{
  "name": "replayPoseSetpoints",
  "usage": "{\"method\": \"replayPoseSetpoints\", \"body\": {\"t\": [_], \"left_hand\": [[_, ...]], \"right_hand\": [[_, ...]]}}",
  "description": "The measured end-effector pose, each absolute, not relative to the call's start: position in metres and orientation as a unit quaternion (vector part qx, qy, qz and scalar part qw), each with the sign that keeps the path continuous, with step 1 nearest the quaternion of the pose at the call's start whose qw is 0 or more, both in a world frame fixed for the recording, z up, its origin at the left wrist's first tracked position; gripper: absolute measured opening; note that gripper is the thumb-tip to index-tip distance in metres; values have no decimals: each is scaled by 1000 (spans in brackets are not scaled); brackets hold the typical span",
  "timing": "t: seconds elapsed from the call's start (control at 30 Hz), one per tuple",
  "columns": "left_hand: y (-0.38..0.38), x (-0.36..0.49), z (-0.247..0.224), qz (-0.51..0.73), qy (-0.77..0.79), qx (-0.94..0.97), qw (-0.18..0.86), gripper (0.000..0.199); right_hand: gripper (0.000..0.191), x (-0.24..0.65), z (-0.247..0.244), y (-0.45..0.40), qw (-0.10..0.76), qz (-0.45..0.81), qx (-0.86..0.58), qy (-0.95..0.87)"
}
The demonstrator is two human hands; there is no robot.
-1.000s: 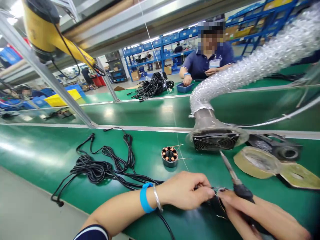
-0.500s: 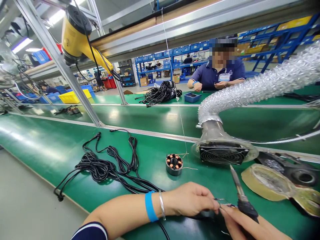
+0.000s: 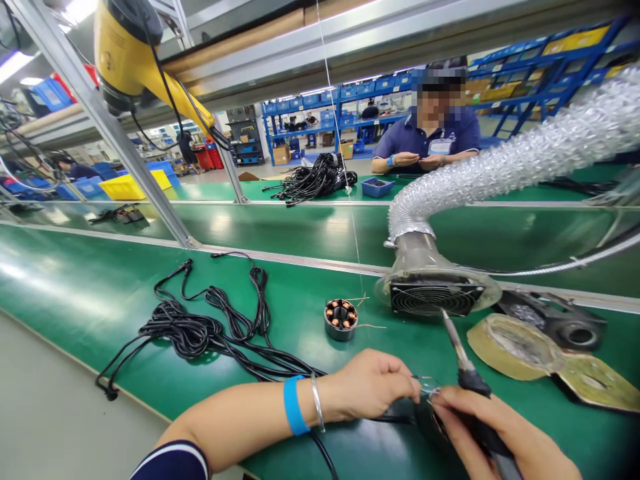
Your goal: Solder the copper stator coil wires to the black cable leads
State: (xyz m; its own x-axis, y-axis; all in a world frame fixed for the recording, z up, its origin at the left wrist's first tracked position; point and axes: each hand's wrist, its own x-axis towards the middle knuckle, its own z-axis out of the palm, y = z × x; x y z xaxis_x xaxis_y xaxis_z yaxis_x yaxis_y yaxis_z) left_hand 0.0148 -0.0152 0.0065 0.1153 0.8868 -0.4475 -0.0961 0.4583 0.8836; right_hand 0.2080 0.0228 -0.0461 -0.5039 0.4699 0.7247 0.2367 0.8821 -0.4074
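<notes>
My left hand (image 3: pixel 377 387), with a blue band and clear bangle at the wrist, pinches a thin wire at the lower centre. Close beside it, my right hand (image 3: pixel 493 420) holds a soldering iron (image 3: pixel 463 360) whose tip points up and away. The fingers of that hand also touch thin wires above a dark round part (image 3: pixel 431 421), partly hidden between the hands. A stator with copper coils (image 3: pixel 341 320) lies on the green table beyond my left hand, two copper wires sticking out to its right.
Black cables (image 3: pixel 185 330) lie coiled at left. A fume extractor (image 3: pixel 435 297) with a silver hose (image 3: pixel 500 153) stands beyond my hands. At right are a yellowish open container (image 3: pixel 515 347) and a black holder (image 3: pixel 580 330). A person (image 3: pixel 433 133) sits opposite.
The view has shifted slightly. My right hand and the soldering iron show more fully, and more of the dark round part appears. The person opposite has brought both hands together.
</notes>
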Motion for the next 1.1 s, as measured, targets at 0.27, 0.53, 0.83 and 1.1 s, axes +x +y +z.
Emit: {"method": "replayPoseSetpoints", "body": {"t": [0.27, 0.53, 0.83, 1.1], "left_hand": [[-13, 10, 1, 391, 532, 425, 619, 21], [-13, 7, 1, 356, 534, 446, 623, 31], [-13, 8, 5, 345, 545, 458, 612, 27], [-9, 1, 5, 305, 519, 554, 575, 30]], "right_hand": [[25, 191, -27, 12, 466, 206, -286, -811], [38, 192, -18, 7, 442, 289, -285, -800], [28, 188, -24, 6, 470, 409, -298, -724], [38, 194, -10, 7, 446, 353, -290, -770]]}}
